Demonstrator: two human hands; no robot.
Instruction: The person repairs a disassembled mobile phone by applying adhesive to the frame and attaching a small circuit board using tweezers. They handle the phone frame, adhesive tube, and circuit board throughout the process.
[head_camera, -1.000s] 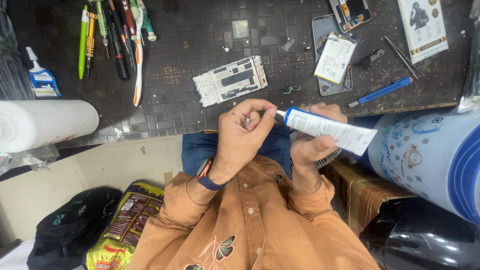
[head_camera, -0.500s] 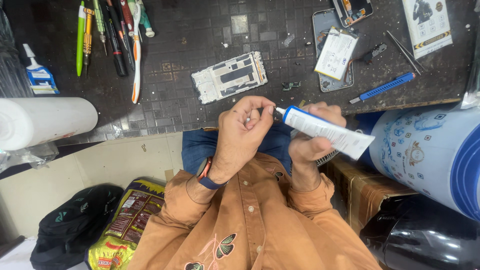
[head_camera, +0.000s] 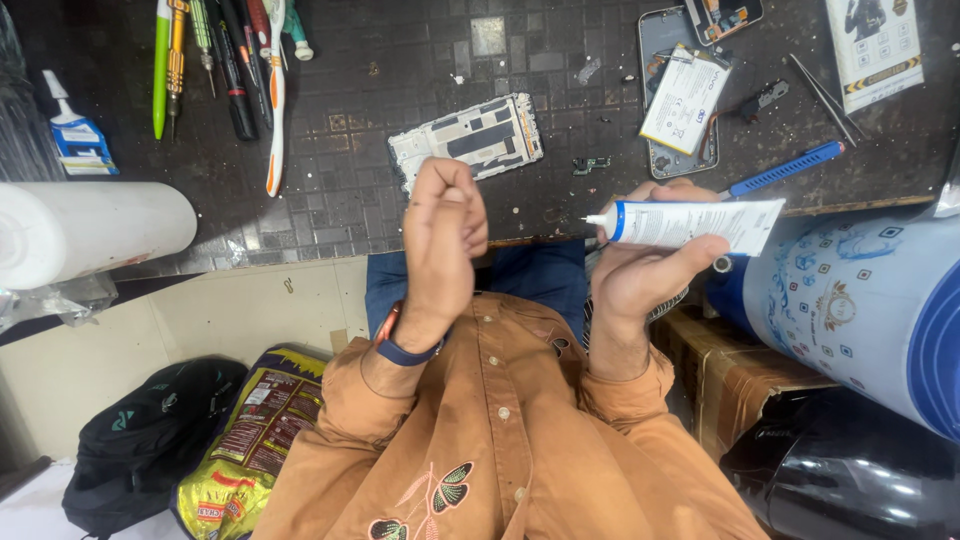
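Note:
My right hand (head_camera: 648, 278) grips a white glue tube (head_camera: 690, 222) with a blue collar, held level with its bare white nozzle pointing left. My left hand (head_camera: 445, 238) is raised a short way to the left of the nozzle. Its fingers are curled into a fist, and I cannot see whether anything is inside. A blue-strapped watch (head_camera: 405, 347) sits on that wrist. Just beyond the hands, a white phone frame (head_camera: 467, 140) lies on the dark gridded work mat (head_camera: 380, 190). An opened phone with its white battery (head_camera: 685, 100) lies further right.
Screwdrivers, pens and a toothbrush (head_camera: 235, 60) lie at the far left of the mat, near a small glue bottle (head_camera: 72, 130). A blue-handled tool (head_camera: 785, 168) and tweezers (head_camera: 825, 90) lie right. A white roll (head_camera: 90, 230), a blue patterned drum (head_camera: 860, 310), a cardboard box (head_camera: 740, 380) and a black bag (head_camera: 150, 440) surround me.
My left hand was pinching the tube's tip; it has now pulled away to the left in a fist, leaving the white nozzle bare. The tube has levelled out.

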